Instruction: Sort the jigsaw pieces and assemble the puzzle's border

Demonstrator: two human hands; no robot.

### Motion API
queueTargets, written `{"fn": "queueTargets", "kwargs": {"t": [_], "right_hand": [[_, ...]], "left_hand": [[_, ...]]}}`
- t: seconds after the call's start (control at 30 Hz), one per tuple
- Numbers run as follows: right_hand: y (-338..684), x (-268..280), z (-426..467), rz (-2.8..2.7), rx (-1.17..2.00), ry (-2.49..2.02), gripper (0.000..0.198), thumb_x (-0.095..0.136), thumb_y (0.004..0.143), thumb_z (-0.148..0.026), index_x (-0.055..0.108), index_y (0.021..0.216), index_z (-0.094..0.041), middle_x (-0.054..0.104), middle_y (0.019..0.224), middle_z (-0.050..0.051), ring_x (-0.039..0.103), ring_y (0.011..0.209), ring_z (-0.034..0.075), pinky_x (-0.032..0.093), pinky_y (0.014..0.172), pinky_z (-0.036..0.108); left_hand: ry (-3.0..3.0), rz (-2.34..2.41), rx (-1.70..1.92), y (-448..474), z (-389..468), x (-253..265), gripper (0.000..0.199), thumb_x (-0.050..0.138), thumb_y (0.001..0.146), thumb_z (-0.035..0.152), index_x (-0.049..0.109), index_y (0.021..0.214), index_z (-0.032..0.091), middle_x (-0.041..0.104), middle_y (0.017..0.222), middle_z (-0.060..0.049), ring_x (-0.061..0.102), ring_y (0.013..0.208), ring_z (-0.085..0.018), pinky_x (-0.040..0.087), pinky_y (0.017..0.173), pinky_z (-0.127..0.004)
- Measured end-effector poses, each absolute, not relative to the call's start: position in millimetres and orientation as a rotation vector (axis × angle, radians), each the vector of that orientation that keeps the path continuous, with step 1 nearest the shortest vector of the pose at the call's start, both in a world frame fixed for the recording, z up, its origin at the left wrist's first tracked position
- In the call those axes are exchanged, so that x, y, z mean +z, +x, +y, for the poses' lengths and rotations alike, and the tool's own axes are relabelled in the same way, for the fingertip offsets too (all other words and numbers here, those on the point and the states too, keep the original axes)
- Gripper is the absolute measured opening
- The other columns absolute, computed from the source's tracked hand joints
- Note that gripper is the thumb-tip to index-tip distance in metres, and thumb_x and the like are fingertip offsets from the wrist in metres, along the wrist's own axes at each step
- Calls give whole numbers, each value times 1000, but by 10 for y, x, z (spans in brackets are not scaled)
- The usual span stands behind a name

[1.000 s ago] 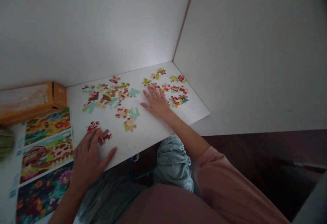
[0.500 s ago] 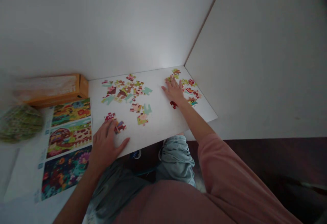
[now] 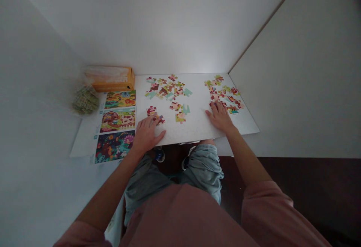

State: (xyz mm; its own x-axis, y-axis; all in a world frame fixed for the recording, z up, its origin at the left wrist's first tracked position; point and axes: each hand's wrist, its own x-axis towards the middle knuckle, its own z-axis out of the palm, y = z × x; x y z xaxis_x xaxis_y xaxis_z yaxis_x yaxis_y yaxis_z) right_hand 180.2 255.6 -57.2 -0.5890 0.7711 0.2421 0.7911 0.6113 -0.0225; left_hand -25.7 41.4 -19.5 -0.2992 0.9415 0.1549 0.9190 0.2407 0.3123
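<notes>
My left hand (image 3: 146, 136) rests on the near left of the white board (image 3: 194, 126), thumb stretched aside. Its fingertips touch a small group of jigsaw puzzle pieces (image 3: 151, 110) showing a red barn. My right hand (image 3: 221, 118) lies with fingers spread on a dark red puzzle piece (image 3: 212, 105), partly covering it. Colourful puzzle pieces (image 3: 231, 99) are scattered just beyond and right of that hand. Between the hands is a small group of pieces (image 3: 180, 117). A larger heap of loose pieces (image 3: 166, 90) sits farther back.
Left of the board lies a picture sheet (image 3: 118, 120) with three printed scenes. An orange box (image 3: 120, 86) stands behind it against the wall. A greenish bundle (image 3: 85, 100), seemingly in clear plastic, is at the far left. Walls (image 3: 304, 89) border the back and right.
My right hand has drawn back toward me, from the upper right pieces to the dark red piece. The left hand stays by the barn pieces. The view has shifted left.
</notes>
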Motion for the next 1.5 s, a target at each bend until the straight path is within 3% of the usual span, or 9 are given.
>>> {"fn": "queueTargets", "kwargs": {"t": [0.13,0.3,0.5,0.67,0.9,1.17,1.5], "right_hand": [[1589,-504,2339,-2631,-84,-1195,45,24,78,-33,22,118,-13,14,124,7,7,113,17,7,91,40],[1319,-389,1734,-2765,114,-969,42,29,77,-31,22,118,-25,18,123,-1,13,112,14,12,91,38],[1107,-377,1453,-2744,311,-708,38,32,76,-32,29,114,-27,29,117,-2,23,108,17,20,88,37],[793,-484,1312,-2764,309,-619,40,30,76,-35,29,114,-24,33,113,2,27,104,19,18,87,37],[696,-553,1319,-2726,307,-624,35,32,75,-35,37,107,-23,38,105,4,29,100,21,18,85,38],[712,-569,1336,-2709,317,-663,35,30,75,-36,36,108,-25,40,101,4,31,95,22,20,81,37],[707,-583,1331,-2741,231,-745,41,30,75,-37,29,114,-25,34,106,6,29,95,23,20,80,38]], "left_hand": [[1826,2399,571,-272,331,-212,39,27,77,33,25,112,15,23,118,-5,17,110,-22,13,91,-42],[1642,2533,660,-349,290,-353,49,29,75,38,20,113,9,22,116,-12,15,109,-26,12,88,-45],[1623,2615,643,-378,294,-472,37,35,72,37,32,105,22,28,113,-6,22,106,-24,17,88,-40],[1702,2547,701,-431,290,-535,28,37,71,33,38,98,25,32,109,-3,24,104,-20,19,88,-37],[1715,2487,767,-501,264,-574,31,38,70,36,37,99,26,34,109,-1,25,105,-18,19,88,-34],[1585,2620,696,-424,300,-537,60,35,68,45,15,117,17,18,122,-3,7,113,-20,9,91,-38],[1686,2528,631,-406,278,-530,44,28,73,42,24,113,27,24,120,4,8,113,-16,8,92,-37]]}}
